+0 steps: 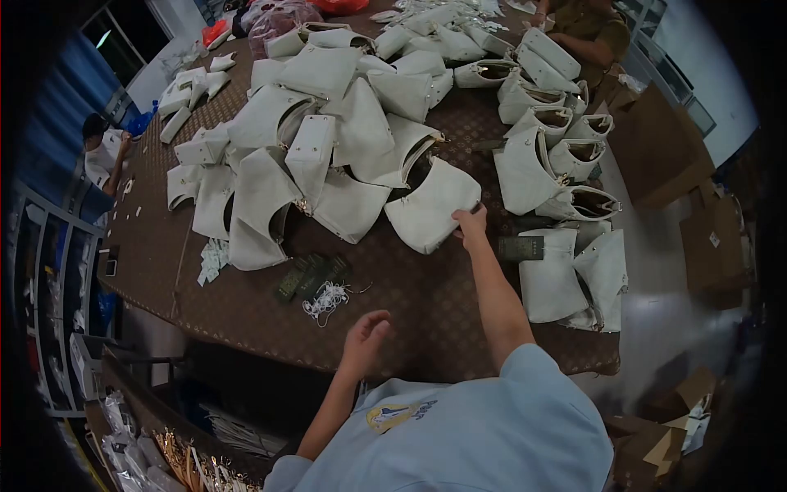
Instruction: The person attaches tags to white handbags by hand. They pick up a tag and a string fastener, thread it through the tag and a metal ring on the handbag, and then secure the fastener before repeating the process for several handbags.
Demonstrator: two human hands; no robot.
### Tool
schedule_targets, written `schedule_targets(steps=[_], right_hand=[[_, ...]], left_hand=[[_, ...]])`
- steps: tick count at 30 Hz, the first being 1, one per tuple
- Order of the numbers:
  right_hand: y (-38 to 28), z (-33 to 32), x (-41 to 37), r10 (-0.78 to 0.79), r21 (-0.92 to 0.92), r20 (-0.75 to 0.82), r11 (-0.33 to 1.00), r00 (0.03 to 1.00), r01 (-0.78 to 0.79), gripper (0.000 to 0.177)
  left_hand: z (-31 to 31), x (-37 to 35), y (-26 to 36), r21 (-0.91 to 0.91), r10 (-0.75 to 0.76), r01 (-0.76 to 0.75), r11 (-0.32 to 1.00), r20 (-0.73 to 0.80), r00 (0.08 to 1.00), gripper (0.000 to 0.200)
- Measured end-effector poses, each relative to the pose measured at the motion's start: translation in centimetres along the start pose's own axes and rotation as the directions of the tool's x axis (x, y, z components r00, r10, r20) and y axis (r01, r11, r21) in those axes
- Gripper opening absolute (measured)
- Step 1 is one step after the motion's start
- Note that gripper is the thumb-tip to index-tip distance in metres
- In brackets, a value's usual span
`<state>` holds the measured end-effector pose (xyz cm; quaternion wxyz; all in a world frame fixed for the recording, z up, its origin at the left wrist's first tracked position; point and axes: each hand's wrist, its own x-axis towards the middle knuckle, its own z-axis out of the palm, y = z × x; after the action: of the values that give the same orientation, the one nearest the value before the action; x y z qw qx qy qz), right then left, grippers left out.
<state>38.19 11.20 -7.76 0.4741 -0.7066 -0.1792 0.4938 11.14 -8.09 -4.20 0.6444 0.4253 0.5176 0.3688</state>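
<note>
My right hand (470, 225) pinches the edge of a white handbag (430, 207) at the front of the big pile. The bag lies tilted, its side facing me. My left hand (366, 338) hovers near the table's front edge with nothing in it, fingers loosely bent and thumb apart. Ahead of it lie a tangle of white strings (326, 302) and several dark green tags (311, 277). Another dark tag (521, 248) sits to the right of my right hand, against a white bag (553, 279).
White handbags (320, 74) are heaped across the brown patterned table (402, 316); more stand in rows (525, 168) at the right. One person (103, 152) is at the left, another (592, 33) at the far right. Cardboard boxes (662, 148) stand beyond the right edge.
</note>
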Motion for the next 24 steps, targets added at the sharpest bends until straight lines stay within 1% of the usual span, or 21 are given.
schedule_targets(steps=[1, 3, 4, 5, 6, 7, 8, 9, 10, 11, 13, 14, 15, 16, 17, 18, 19, 21, 22, 23, 24], right_hand=[[1.2, -1.5, -1.2, -0.019, 0.064, 0.007, 0.998, 1.0, 0.018, 0.08], [4.5, -4.5, -4.3, 0.001, 0.236, 0.12, 0.971, 0.993, -0.029, 0.076], [6.1, -5.6, -5.8, 0.022, 0.215, 0.107, 0.976, 0.994, -0.044, 0.076], [7.7, -6.2, -7.5, -0.06, 0.333, 0.221, 0.943, 0.973, -0.018, 0.075], [9.1, -6.6, -9.1, -0.154, 0.453, 0.319, 0.891, 0.935, -0.008, 0.074], [9.9, -6.7, -10.1, -0.136, 0.443, 0.314, 0.896, 0.94, -0.019, 0.074], [10.4, -6.7, -10.8, -0.121, 0.429, 0.316, 0.903, 0.941, -0.028, 0.075], [10.8, -7.0, -11.7, -0.103, 0.416, 0.315, 0.908, 0.943, -0.04, 0.075], [10.9, -7.5, -12.1, -0.091, 0.414, 0.306, 0.909, 0.948, -0.046, 0.075], [10.8, -7.9, -12.6, -0.069, 0.36, 0.329, 0.931, 0.942, -0.058, 0.076], [11.1, -8.3, -12.8, -0.041, 0.311, 0.344, 0.948, 0.938, -0.073, 0.076], [11.4, -8.5, -13.0, -0.146, 0.279, 0.344, 0.959, 0.927, 0.048, 0.077], [11.2, -8.7, -13.4, -0.251, 0.24, 0.352, 0.955, 0.902, 0.172, 0.077], [10.9, -9.1, -13.9, -0.245, 0.231, 0.352, 0.958, 0.903, 0.17, 0.077], [10.4, -9.6, -14.6, -0.429, -0.162, 0.175, 0.875, 0.886, 0.456, 0.072], [9.3, -9.7, -15.7, -0.637, -0.557, 0.085, 0.607, 0.766, 0.567, 0.068], [7.6, -9.9, -17.0, -0.637, -0.558, 0.09, 0.605, 0.765, 0.569, 0.068], [3.6, -10.9, -20.3, -0.848, -0.58, 0.35, 0.138, 0.399, 0.803, 0.057], [2.7, -11.0, -21.1, -0.791, -0.449, 0.533, 0.038, 0.302, 0.893, 0.046], [2.1, -10.6, -21.7, -0.789, -0.454, 0.533, 0.039, 0.307, 0.89, 0.046], [1.6, -9.9, -22.0, -0.633, -0.449, 0.699, -0.027, 0.333, 0.893, 0.044]], left_hand=[[-0.4, 1.1, 0.6, 0.019, -0.032, 0.033, 0.999, -0.044, 0.998, 0.032], [-0.2, 3.8, 2.2, -0.001, -0.025, 0.025, 1.0, -0.212, 0.977, 0.04], [-0.2, 5.4, 3.1, 0.081, -0.021, 0.037, 0.996, -0.194, 0.981, 0.045], [-0.1, 6.8, 4.0, 0.166, -0.023, 0.052, 0.985, -0.174, 0.984, 0.05], [0.6, 7.2, 6.0, 0.167, -0.068, 0.078, 0.983, -0.063, 0.996, 0.052], [1.4, 7.6, 7.8, 0.17, -0.101, 0.091, 0.981, 0.049, 0.994, 0.055], [1.5, 8.5, 7.9, 0.166, -0.113, 0.103, 0.981, 0.053, 0.992, 0.055], [1.4, 9.0, 7.8, 0.269, -0.154, 0.086, 0.959, 0.244, 0.957, 0.05], [1.4, 9.4, 7.6, 0.363, -0.206, 0.043, 0.931, 0.422, 0.883, 0.046], [1.5, 9.4, 7.7, 0.366, -0.219, 0.054, 0.929, 0.428, 0.877, 0.046], [1.6, 9.3, 8.4, 0.446, -0.386, 0.191, 0.874, 0.402, 0.83, 0.04], [1.9, 9.5, 8.5, 0.45, -0.396, 0.197, 0.871, 0.407, 0.823, 0.04], [2.6, 9.6, 8.5, 0.632, -0.389, 0.053, 0.773, 0.407, 0.826, 0.035], [3.4, 9.5, 8.3, 0.771, -0.377, -0.093, 0.63, 0.408, 0.831, 0.03], [4.0, 9.1, 7.7, 0.767, -0.378, -0.088, 0.636, 0.408, 0.831, 0.03], [4.7, 8.5, 6.7, 0.8, -0.18, -0.288, 0.527, 0.436, 0.882, 0.026], [5.5, 8.0, 6.1, 0.813, 0.024, -0.453, 0.366, 0.478, 0.878, 0.023], [7.2, 6.4, 5.7, 0.853, 0.016, -0.395, 0.341, 0.415, 0.91, 0.02], [7.8, 5.8, 5.3, 0.873, 0.063, -0.403, 0.276, 0.402, 0.913, 0.018], [8.2, 5.4, 5.1, 0.888, 0.112, -0.41, 0.207, 0.395, 0.912, 0.017], [8.5, 5.0, 5.0, 0.886, 0.112, -0.415, 0.208, 0.4, 0.91, 0.017]])
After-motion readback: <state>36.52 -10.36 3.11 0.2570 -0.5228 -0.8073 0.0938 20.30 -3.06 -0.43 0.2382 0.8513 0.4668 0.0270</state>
